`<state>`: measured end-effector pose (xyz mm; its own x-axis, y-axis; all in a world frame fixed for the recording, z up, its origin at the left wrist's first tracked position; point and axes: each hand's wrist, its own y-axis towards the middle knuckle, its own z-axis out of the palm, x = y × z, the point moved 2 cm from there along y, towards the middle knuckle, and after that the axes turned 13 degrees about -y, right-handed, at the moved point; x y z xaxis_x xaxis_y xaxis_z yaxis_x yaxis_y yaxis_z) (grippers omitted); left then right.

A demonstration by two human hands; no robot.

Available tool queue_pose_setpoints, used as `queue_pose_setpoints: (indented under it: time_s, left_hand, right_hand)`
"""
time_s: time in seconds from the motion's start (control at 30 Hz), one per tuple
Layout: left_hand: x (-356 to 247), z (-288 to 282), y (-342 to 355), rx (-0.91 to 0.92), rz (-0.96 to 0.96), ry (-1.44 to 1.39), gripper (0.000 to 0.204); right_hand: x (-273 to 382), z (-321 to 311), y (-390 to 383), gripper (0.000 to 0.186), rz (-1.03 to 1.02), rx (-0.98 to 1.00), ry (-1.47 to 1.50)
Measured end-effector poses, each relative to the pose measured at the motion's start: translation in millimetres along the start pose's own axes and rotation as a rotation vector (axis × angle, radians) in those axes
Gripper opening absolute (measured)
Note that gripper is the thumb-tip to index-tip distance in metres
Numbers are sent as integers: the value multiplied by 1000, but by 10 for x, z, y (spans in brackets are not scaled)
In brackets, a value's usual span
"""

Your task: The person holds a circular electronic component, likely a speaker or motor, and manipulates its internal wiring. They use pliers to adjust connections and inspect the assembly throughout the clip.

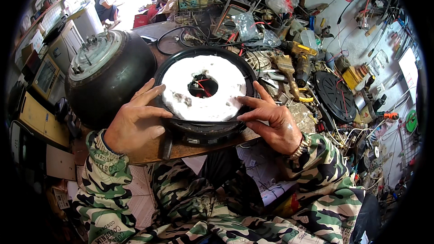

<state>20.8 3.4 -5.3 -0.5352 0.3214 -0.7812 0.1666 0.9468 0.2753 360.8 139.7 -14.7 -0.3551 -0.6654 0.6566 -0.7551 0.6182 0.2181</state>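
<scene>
On the bench in front of me lies a round black housing (199, 132), with a thick ring of white fluffy padding (176, 79) in it. Through the ring's centre hole show red wires (205, 86) and dark parts. My left hand (135, 118) is at the housing's left side, fingers spread, the tips by its rim. At the right side is my right hand (273, 119), its fingers apart, with the fingertips at the padding's edge and the rim. Neither hand grips anything that I can make out.
A large black rounded pot body (120, 79) with a metal plate on top stands at left. To the right are a paintbrush (285, 68), a yellow-black drill (304, 61) and a black slotted disc (335, 95) among wires and tools. A person (106, 7) sits far back.
</scene>
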Motion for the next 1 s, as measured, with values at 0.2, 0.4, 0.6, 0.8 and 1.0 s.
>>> queue_pose_setpoints:
  time_s: [0.2, 0.4, 0.6, 0.8, 1.0]
  left_hand:
    - [-2, 7, 4, -3, 14, -4, 46]
    - [-7, 11, 5, -3, 21, 3, 46]
    - [22, -10, -12, 27, -5, -29, 39]
    - [9, -27, -16, 42, 75, 43, 48]
    - [-14, -24, -19, 53, 80, 58, 48]
  right_hand:
    - [-1, 7, 6, 36, -21, 26, -61]
    - [44, -49, 4, 41, -62, 97, -143]
    - [76, -46, 12, 45, -94, 125, -163]
    - [125, -90, 14, 48, -153, 171, -209]
    - [135, -96, 10, 56, -146, 213, -264]
